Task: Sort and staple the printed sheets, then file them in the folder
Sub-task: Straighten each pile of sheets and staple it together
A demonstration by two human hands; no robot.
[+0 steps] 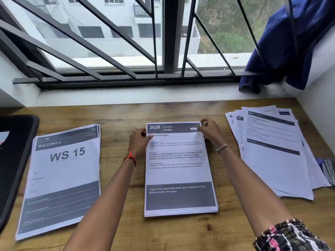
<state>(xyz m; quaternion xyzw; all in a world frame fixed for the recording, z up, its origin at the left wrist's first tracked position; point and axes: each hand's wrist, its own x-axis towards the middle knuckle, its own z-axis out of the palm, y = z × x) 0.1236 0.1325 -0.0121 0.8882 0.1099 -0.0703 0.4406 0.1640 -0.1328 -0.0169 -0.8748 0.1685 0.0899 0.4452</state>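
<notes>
Forearms (101, 205) reach the "2639 KITCHEN" stack (181, 174), left hand (138, 140) and right hand (210, 132) each pinching a top corner; "WS 15" stack (61, 178) lies left of it, loose sheets (275, 160) right, so sorting seems part-done, stapling and filing outstanding.

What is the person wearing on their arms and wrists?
The left wrist has a red thread band with a loose end hanging. The right wrist has a thin, pale braided bracelet. Near the right elbow is a sleeve patterned in black, white and pink. No sleeve shows on the left arm.
</notes>
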